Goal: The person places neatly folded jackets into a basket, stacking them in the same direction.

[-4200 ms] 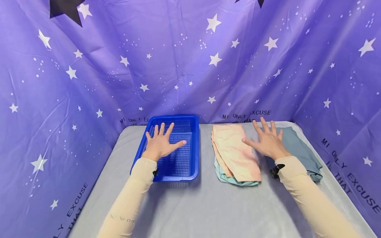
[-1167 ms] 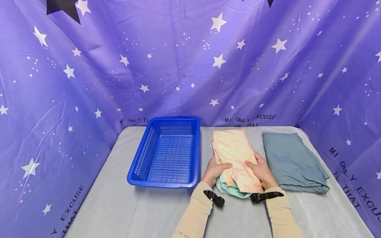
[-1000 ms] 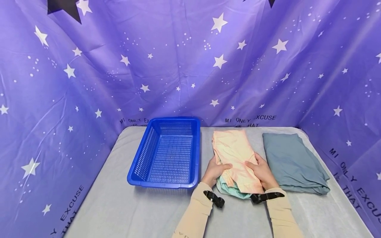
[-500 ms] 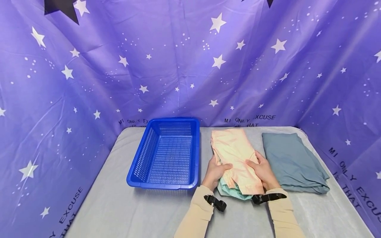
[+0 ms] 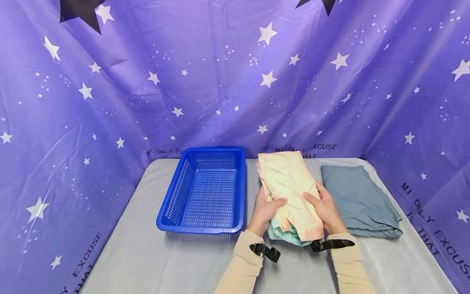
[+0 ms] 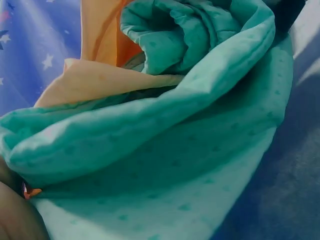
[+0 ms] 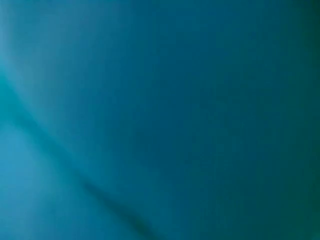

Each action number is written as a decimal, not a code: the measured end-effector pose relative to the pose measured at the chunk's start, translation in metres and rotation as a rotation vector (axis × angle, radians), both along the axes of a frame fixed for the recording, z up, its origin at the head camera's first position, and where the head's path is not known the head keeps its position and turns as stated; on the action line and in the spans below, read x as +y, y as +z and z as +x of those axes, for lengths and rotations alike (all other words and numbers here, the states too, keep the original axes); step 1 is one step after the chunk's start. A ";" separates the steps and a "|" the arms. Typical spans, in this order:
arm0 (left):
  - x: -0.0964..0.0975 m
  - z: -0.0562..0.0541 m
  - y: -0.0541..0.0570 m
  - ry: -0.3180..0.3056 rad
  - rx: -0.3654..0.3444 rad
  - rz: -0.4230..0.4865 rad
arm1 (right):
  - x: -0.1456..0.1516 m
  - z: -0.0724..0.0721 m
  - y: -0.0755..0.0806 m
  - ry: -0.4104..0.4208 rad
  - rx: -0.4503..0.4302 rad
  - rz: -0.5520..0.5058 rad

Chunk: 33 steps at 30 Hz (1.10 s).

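A folded peach garment point(image 5: 288, 183) lies on top of a mint-green one point(image 5: 284, 234), and both hands hold this stack by its sides in the head view. My left hand point(image 5: 263, 210) grips the left side, thumb on the peach cloth and fingers underneath, hidden. On the opposite side my right hand point(image 5: 327, 206) does the same. The stack's far end stands up over the table's back edge in this view. Close up in the left wrist view, the mint cloth point(image 6: 150, 135) shows a small dark pattern and rolled folds, with part of the hand at lower left. The right wrist view is blurred blue-green.
A blue perforated plastic basket point(image 5: 238, 196) stands left of the stack with nothing in it. Folded grey-blue cloth point(image 5: 361, 202) lies to the right. The grey-covered table point(image 5: 176, 261) is walled by a purple starry curtain point(image 5: 220, 81).
Both hands, earlier spread apart above the basket and the clothes, came together and took hold of the stack. Since half a second ago its far end has risen slightly.
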<state>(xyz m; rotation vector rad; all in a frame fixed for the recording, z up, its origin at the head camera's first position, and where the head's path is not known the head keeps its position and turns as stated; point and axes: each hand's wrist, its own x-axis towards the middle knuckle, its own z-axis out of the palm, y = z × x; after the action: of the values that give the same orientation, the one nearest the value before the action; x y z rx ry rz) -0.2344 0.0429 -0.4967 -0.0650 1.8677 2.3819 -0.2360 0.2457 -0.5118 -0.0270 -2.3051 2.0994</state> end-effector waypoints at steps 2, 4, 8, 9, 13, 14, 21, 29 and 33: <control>-0.003 0.001 0.004 -0.007 0.018 0.006 | -0.002 0.001 0.002 -0.005 0.018 -0.013; -0.005 0.001 0.007 -0.013 0.033 -0.007 | -0.004 0.001 0.005 -0.005 0.033 -0.023; -0.012 0.001 0.013 -0.024 0.040 -0.048 | -0.010 0.004 0.009 -0.008 0.036 -0.043; -0.014 0.001 0.014 -0.029 0.042 -0.055 | -0.012 0.004 0.011 -0.008 0.035 -0.050; -0.021 0.000 0.019 -0.053 0.053 -0.055 | -0.019 0.007 0.016 -0.006 0.036 -0.068; -0.023 0.000 0.020 -0.058 0.059 -0.053 | -0.020 0.007 0.018 -0.003 0.040 -0.074; -0.033 -0.002 0.028 -0.077 0.084 -0.051 | -0.026 0.007 0.028 0.006 0.051 -0.036; -0.050 -0.005 0.044 -0.095 0.066 -0.094 | -0.032 0.006 0.041 0.060 0.050 -0.050; -0.058 -0.007 0.052 -0.110 0.071 -0.080 | -0.036 0.005 0.046 0.085 0.053 -0.050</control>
<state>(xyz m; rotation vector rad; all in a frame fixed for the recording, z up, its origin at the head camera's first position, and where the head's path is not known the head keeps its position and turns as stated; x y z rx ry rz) -0.2414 -0.0148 -0.4446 0.1140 1.9437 2.2653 -0.2312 0.2095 -0.4656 0.1258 -2.2620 2.1688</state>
